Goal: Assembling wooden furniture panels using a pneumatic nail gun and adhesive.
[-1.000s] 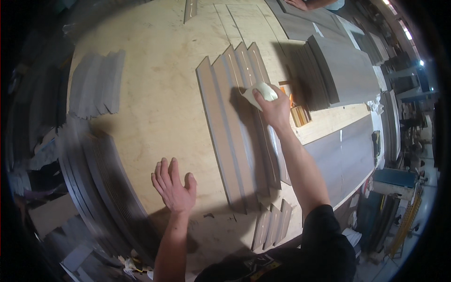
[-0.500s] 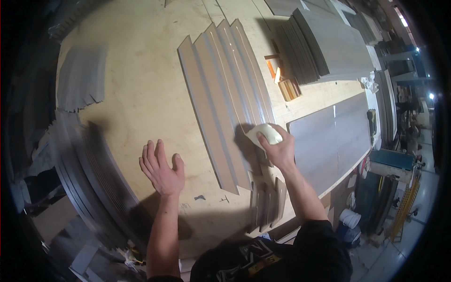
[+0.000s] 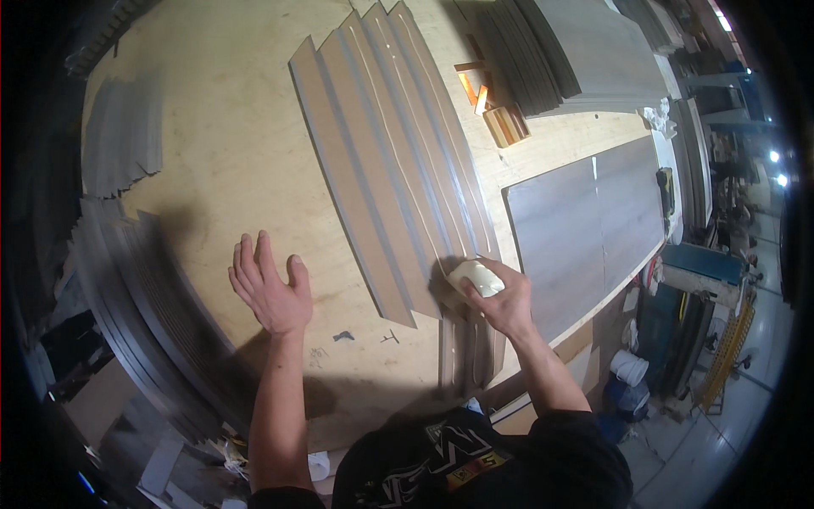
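I've got the right hand (image 3: 511, 304) wrapped around a white squeeze bottle (image 3: 476, 280), thumb and fingers pinching its sides. Bottle is tipped, over the near end of the staggered brown strips (image 3: 343, 161); can't tell whether its tip touches. Pale beads (image 3: 389, 140) run along the three right-hand strips; the two left ones look bare. My left hand (image 3: 275, 295) is open, fingers slightly spread, thumb out, over the plywood tabletop (image 3: 220, 127); can't confirm contact. Grey panel stack (image 3: 174, 314) to its left. Flat grey panel (image 3: 585, 225) right of the strips, wooden block (image 3: 506, 127) beyond it.
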### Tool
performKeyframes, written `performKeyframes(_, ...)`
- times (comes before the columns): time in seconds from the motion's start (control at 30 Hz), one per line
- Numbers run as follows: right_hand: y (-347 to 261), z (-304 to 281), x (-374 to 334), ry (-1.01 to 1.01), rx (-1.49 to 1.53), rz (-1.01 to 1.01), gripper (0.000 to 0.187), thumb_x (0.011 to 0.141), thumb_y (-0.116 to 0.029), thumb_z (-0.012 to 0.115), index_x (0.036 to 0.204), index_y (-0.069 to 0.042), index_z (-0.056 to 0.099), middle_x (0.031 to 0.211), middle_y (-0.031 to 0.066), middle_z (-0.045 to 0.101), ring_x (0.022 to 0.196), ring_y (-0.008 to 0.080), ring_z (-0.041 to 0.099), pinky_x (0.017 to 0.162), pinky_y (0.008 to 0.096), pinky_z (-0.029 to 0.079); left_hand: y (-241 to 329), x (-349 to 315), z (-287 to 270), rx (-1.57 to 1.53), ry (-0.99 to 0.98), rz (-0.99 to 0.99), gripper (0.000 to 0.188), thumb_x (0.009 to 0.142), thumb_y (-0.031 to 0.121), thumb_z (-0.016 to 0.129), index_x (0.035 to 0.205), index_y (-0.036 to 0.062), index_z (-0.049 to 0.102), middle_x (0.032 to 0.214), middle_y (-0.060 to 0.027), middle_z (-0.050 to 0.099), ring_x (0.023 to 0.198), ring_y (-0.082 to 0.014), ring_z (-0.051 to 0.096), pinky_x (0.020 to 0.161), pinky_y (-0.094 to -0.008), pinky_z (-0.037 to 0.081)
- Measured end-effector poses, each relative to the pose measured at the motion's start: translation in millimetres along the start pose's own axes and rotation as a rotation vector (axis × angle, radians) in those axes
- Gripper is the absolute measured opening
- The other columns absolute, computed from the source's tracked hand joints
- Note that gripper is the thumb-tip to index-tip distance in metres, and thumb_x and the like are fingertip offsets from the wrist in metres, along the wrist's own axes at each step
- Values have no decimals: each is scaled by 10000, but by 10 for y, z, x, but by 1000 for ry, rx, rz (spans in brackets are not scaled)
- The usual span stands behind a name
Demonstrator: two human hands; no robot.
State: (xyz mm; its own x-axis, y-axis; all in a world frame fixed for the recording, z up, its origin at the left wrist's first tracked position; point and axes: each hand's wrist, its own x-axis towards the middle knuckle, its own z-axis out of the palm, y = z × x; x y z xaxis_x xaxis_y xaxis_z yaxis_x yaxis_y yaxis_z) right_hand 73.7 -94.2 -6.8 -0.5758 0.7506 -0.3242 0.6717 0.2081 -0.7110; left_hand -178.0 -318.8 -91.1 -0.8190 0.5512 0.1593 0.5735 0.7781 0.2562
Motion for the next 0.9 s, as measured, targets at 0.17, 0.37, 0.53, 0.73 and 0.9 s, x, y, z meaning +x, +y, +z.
performKeyframes(0.17,-213,-120,376,73,160,20,415,839,-237,814,1161,5,714,993,149,754,921,189,722,828,319,565,4,4,-1,14,-20,-21,620,931,331,618,1480,82,476,1535,-192,404,1442,-375,348,1207,-575,208)
performKeyframes(0.37,-943,217,1416,139,236,-160,429,851,-315,807,1122,6,719,967,145,750,828,195,710,757,329,564,-19,2,-44,4,-9,-38,625,922,315,627,1479,75,475,1533,-192,406,1448,-376,343,1209,-579,206)
performKeyframes(0.53,-1386,587,2392,113,244,-199,475,858,-348,785,1160,11,706,939,138,740,853,214,704,785,341,553,24,37,-96,-34,-19,-41,619,903,314,640,1452,64,499,1516,-194,425,1441,-367,356,1207,-575,211)
performKeyframes(0.73,-1487,1009,3284,309,187,-510,558,861,-416,771,1189,29,694,940,163,749,798,212,704,717,340,547,-15,46,-86,-32,-9,-53,626,887,339,644,1432,56,523,1503,-197,444,1424,-366,378,1198,-575,225)
performKeyframes(0.9,-1424,1095,3577,326,114,-484,548,847,-401,784,1183,25,702,847,134,733,666,167,668,634,326,529,-11,63,-92,-42,-8,-62,626,871,349,643,1413,52,546,1497,-199,458,1411,-369,393,1191,-577,229)
